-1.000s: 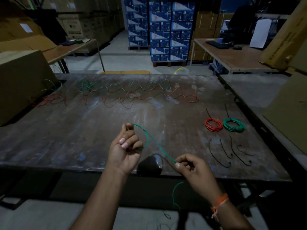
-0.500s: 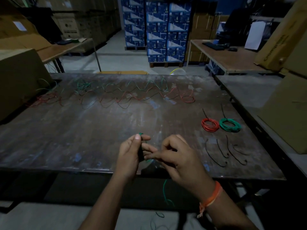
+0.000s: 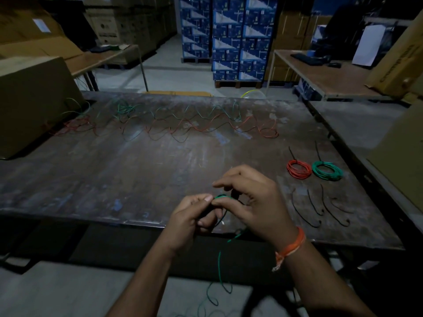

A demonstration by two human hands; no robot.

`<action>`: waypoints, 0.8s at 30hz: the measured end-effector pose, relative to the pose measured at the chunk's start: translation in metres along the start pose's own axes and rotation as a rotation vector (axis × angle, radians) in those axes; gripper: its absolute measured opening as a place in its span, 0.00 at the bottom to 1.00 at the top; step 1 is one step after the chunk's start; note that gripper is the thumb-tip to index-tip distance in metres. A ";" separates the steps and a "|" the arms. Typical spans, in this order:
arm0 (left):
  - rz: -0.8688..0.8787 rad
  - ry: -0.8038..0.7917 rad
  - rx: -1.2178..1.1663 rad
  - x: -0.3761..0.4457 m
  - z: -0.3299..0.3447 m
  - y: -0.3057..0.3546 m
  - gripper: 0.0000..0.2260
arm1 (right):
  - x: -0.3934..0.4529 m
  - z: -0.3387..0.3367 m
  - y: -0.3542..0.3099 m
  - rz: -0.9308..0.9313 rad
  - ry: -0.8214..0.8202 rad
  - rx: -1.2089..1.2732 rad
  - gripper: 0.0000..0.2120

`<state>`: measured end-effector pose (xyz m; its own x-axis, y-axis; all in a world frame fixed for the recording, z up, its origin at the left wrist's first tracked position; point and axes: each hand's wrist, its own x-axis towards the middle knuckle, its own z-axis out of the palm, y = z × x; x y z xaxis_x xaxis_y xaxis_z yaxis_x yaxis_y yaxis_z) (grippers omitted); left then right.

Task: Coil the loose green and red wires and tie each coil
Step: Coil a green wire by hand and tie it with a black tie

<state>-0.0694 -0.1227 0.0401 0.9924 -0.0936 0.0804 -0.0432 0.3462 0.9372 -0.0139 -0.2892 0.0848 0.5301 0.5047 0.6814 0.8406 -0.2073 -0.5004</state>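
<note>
Over the near edge of the table [image 3: 137,170], the left hand [image 3: 190,223] pinches a small loop of the green wire [image 3: 220,271] between thumb and fingers, and the right hand [image 3: 254,202] curls its thumb and fingers round the same loop, while the wire's tail hangs down to the floor. To the right lie a tied red coil [image 3: 299,169] and a tied green coil [image 3: 326,170] side by side, with black ties [image 3: 320,209] just near of them. Far across the table, loose green and red wires [image 3: 183,124] lie in wavy lines.

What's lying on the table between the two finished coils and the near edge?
In the head view, loose black cable ties lie on the table between the red coil, green coil and near edge.
</note>
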 end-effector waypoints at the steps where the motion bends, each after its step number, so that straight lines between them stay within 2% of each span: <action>1: -0.005 -0.015 -0.027 -0.002 -0.002 0.000 0.15 | -0.001 0.000 0.000 0.034 0.003 0.040 0.11; 3: -0.012 -0.044 -0.098 -0.004 -0.003 0.001 0.13 | -0.004 0.003 0.001 0.134 0.010 0.130 0.10; 5: -0.026 -0.045 -0.182 -0.005 -0.004 0.001 0.13 | -0.008 0.008 0.004 0.332 0.004 0.265 0.08; 7: -0.033 -0.055 -0.300 -0.005 -0.004 0.001 0.14 | -0.014 0.014 0.008 0.559 -0.083 0.484 0.05; 9: -0.051 -0.080 -0.404 -0.004 -0.006 0.000 0.14 | -0.023 0.021 0.008 0.685 -0.171 0.678 0.04; 13: -0.118 -0.068 -0.547 -0.005 -0.007 -0.006 0.13 | -0.034 0.025 0.005 0.944 -0.149 1.200 0.09; 16: -0.145 -0.068 -0.581 -0.007 -0.006 -0.012 0.13 | -0.031 0.023 0.007 0.993 -0.100 1.346 0.11; 21: -0.183 -0.162 -0.710 -0.003 -0.001 -0.015 0.07 | -0.032 0.030 0.011 0.959 0.002 1.334 0.14; 24: -0.169 -0.200 -0.758 -0.002 0.003 -0.017 0.09 | -0.035 0.038 0.010 0.976 0.077 1.326 0.15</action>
<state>-0.0708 -0.1315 0.0248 0.9358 -0.3423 0.0847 0.2675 0.8457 0.4617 -0.0281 -0.2777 0.0354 0.8073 0.5728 -0.1422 -0.4466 0.4353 -0.7817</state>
